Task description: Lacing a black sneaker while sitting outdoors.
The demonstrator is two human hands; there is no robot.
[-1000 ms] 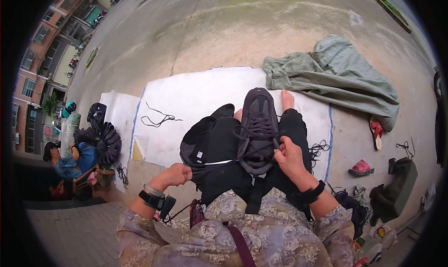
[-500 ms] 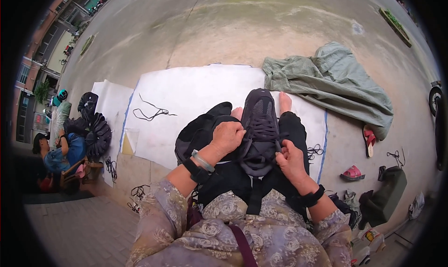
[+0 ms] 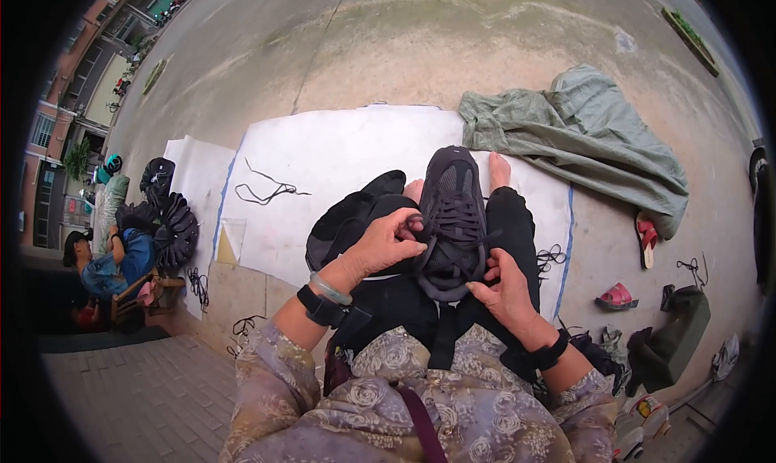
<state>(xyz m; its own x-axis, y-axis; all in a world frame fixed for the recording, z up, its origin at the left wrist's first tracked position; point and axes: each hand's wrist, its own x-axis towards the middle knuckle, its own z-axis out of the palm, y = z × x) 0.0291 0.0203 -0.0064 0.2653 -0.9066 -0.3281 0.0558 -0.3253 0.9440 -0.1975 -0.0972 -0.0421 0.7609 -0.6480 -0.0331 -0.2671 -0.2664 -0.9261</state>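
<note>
Though left fingers' hold is unclear, right fingers have parted at the shoe.

Your left hand beside a dark laced shoe, your right hand by its heel end, white sheet underfoot

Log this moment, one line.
left hand: at dark shoe, left side | right hand: near heel, right side | shoe: laced, toe pointing away | loose lace: on white sheet

Left hand and right hand, both curled, face each other.
</note>
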